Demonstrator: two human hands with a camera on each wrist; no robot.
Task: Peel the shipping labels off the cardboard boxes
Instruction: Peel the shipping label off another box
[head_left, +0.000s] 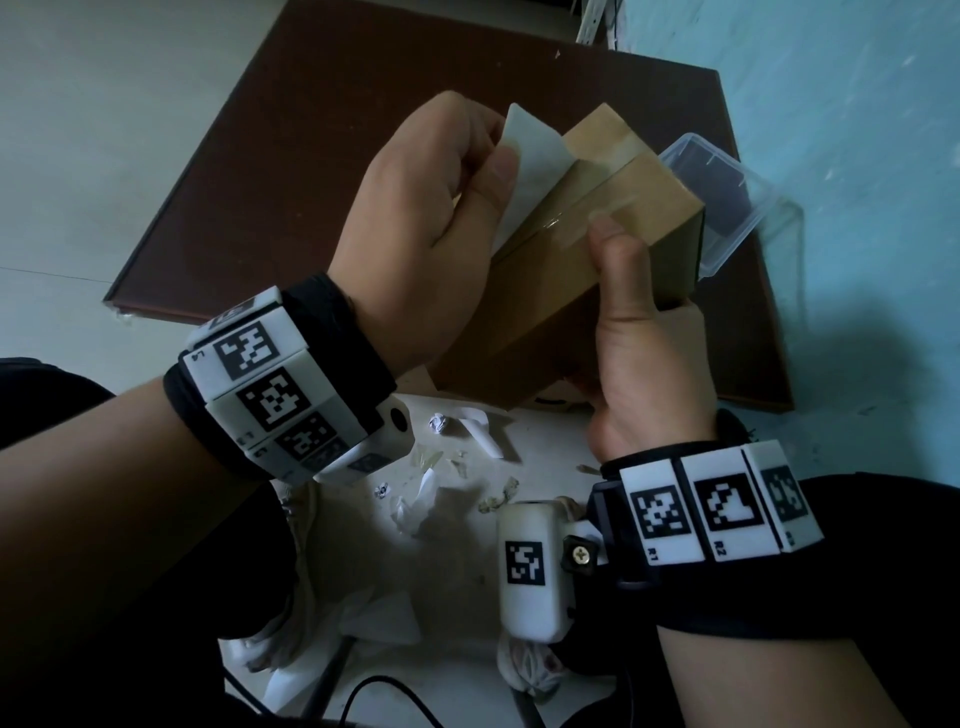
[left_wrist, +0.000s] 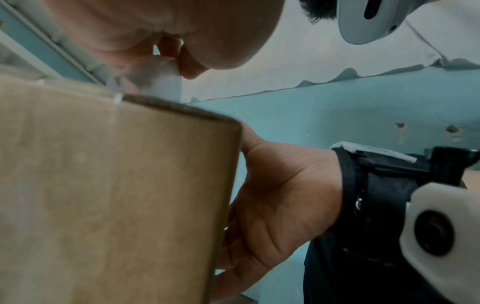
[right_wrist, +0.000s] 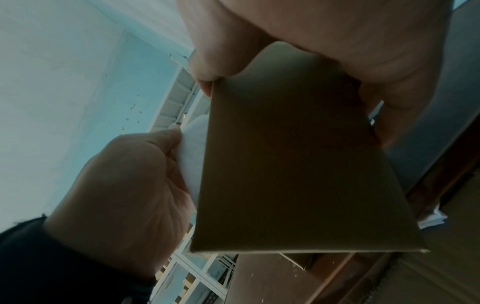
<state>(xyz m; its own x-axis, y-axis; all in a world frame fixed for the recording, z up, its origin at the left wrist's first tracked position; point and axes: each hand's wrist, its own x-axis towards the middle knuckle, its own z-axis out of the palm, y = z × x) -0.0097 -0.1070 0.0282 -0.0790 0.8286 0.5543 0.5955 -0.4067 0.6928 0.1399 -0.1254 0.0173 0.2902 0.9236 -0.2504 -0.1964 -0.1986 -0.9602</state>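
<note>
Your left hand (head_left: 415, 218) pinches the half-lifted white shipping label (head_left: 524, 171); your right hand (head_left: 644, 358) clasps the cardboard box (head_left: 582, 260), held up between them. The thin label probably tears easily, so grip it near the peel line.

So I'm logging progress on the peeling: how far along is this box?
Done: torn paper scraps lie on the floor. In hand: the left hand pinches the white label, lifted partway off the cardboard box that the right hand grips. Left: the label's lower edge is still stuck on.
</note>
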